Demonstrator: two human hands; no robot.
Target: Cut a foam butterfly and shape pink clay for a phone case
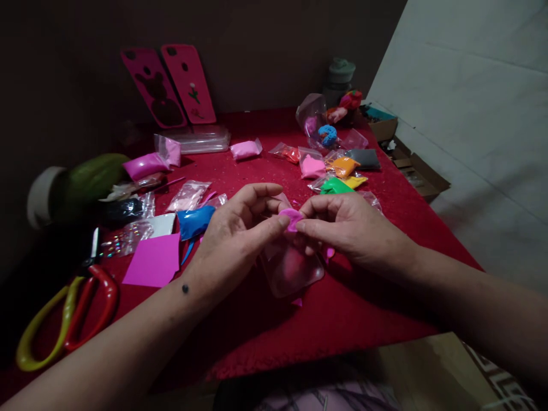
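Observation:
A small flat piece of pink modelling clay (pixel 291 219) is pinched between both hands near the middle of the table. My left hand (pixel 242 222) holds its left edge between thumb and fingers. From the other side, the thumb and bent fingers of my right hand (pixel 342 228) grip its right edge. Beneath the hands lies a clear phone case (pixel 295 274), partly covered by my fingers. Small pink scraps (pixel 329 253) lie beside the case. Left of my left hand are a blue clay packet (pixel 196 221) and a square of magenta paper (pixel 153 261).
Red-and-yellow-handled scissors (pixel 92 285) lie at the left. Two decorated pink phone cases (pixel 190 85) lean on the back wall. Clay packets, such as a green one (pixel 336 186), spread across the red cloth (pixel 257 337). A bottle (pixel 341 74) stands at the back right, near cardboard boxes (pixel 422 165).

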